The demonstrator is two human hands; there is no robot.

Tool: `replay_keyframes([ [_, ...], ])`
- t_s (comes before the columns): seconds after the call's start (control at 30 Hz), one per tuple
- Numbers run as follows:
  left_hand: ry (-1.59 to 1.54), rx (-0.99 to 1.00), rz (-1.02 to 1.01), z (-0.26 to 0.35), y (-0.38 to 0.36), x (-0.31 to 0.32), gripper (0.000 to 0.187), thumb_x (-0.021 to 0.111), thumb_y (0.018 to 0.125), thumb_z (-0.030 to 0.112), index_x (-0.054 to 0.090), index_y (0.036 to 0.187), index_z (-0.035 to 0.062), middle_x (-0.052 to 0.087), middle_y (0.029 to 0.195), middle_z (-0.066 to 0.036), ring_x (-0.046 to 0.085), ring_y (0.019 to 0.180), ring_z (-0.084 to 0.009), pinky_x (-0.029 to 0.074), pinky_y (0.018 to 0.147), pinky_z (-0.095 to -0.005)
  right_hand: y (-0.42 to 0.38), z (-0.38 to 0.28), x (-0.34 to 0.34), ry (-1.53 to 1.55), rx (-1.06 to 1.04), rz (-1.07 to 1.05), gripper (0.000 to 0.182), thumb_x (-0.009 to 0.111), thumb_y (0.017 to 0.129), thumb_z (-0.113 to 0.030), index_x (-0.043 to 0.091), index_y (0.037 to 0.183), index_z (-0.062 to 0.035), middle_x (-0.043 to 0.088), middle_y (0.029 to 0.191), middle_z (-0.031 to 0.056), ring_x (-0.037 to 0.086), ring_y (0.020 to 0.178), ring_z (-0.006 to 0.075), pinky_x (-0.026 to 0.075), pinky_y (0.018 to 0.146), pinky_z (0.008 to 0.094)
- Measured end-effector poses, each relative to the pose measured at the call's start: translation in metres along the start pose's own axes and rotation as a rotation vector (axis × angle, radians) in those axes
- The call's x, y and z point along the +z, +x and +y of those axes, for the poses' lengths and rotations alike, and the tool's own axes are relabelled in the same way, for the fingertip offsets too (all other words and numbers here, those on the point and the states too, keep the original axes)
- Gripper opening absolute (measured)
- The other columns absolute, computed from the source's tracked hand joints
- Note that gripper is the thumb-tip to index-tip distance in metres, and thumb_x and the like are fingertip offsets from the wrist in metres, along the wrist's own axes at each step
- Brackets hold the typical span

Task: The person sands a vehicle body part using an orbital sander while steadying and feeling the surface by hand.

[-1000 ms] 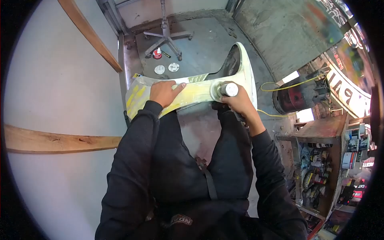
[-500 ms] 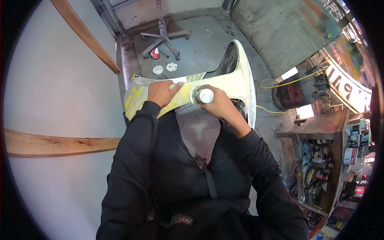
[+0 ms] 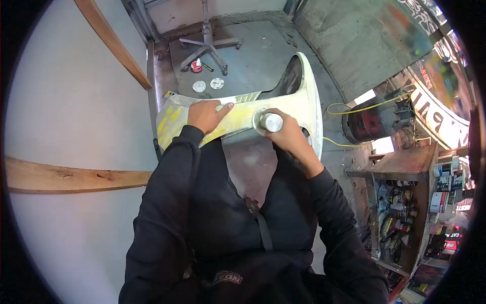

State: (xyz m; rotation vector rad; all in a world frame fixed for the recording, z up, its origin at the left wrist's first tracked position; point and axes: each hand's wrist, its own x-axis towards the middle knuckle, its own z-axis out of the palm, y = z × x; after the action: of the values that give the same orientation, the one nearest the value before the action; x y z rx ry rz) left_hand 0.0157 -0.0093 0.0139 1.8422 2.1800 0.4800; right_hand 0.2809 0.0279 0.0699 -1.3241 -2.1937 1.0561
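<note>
A curved vehicle body panel (image 3: 238, 117), pale cream with yellow patches, lies across my lap. My left hand (image 3: 206, 116) is closed over its left part, thumb along the top and fingers resting on the surface. My right hand (image 3: 289, 133) is wrapped round a round sanding pad with a pale cylindrical handle (image 3: 272, 122). The pad's flat base touches the panel near its middle, where the panel widens to the right. My palm and fingers hide part of the pad.
Two white discs (image 3: 217, 83) and a red can (image 3: 196, 67) are on the floor ahead, near a wheeled stand base (image 3: 208, 46). To the right are a dark drum (image 3: 372, 119) with a yellow cord (image 3: 368, 107) and a wooden shelf (image 3: 400, 162) of cans. A white wall stands left.
My right hand has slid the sanding pad a little to the right along the panel. My left hand stays in place on the panel.
</note>
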Motion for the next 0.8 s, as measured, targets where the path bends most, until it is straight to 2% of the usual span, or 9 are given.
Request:
replay_keyframes([
  [0.13,0.003,0.005,0.007,0.001,-0.002,-0.001,0.066,0.047,0.098,0.064,0.077,0.104,0.0049,0.074,0.092,-0.021,0.070,0.092,-0.0388,0.051,0.086,-0.0487,0.002,-0.007,0.013,-0.053,-0.105,-0.004,0.051,0.074,0.070,-0.011,0.067,0.121,-0.0073,0.071,0.101,0.0266,0.068,0.098,0.0451,0.054,0.088,0.0470],
  [0.27,0.002,0.021,0.024,-0.001,0.000,0.003,0.065,0.048,0.098,0.063,0.077,0.103,0.0050,0.074,0.092,-0.021,0.070,0.092,-0.0387,0.051,0.086,-0.0490,0.000,-0.018,0.013,-0.086,-0.081,-0.044,0.051,0.074,0.071,-0.010,0.066,0.120,-0.0072,0.072,0.101,0.0256,0.068,0.098,0.0449,0.054,0.088,0.0474],
  [0.63,0.000,-0.011,-0.022,0.003,-0.001,-0.004,0.067,0.049,0.097,0.065,0.076,0.105,0.0041,0.074,0.096,-0.022,0.070,0.093,-0.0396,0.051,0.088,-0.0490,-0.010,0.010,-0.003,-0.066,-0.028,0.052,0.051,0.078,0.074,-0.012,0.065,0.123,-0.0071,0.072,0.107,0.0249,0.069,0.104,0.0416,0.054,0.090,0.0443],
  [0.8,-0.020,-0.026,-0.015,0.003,-0.001,-0.003,0.068,0.048,0.097,0.065,0.076,0.104,0.0037,0.074,0.095,-0.022,0.070,0.093,-0.0388,0.051,0.087,-0.0482,-0.003,-0.004,0.005,-0.074,-0.023,0.004,0.048,0.073,0.072,-0.011,0.066,0.119,-0.0062,0.071,0.100,0.0268,0.068,0.098,0.0460,0.054,0.088,0.0487],
])
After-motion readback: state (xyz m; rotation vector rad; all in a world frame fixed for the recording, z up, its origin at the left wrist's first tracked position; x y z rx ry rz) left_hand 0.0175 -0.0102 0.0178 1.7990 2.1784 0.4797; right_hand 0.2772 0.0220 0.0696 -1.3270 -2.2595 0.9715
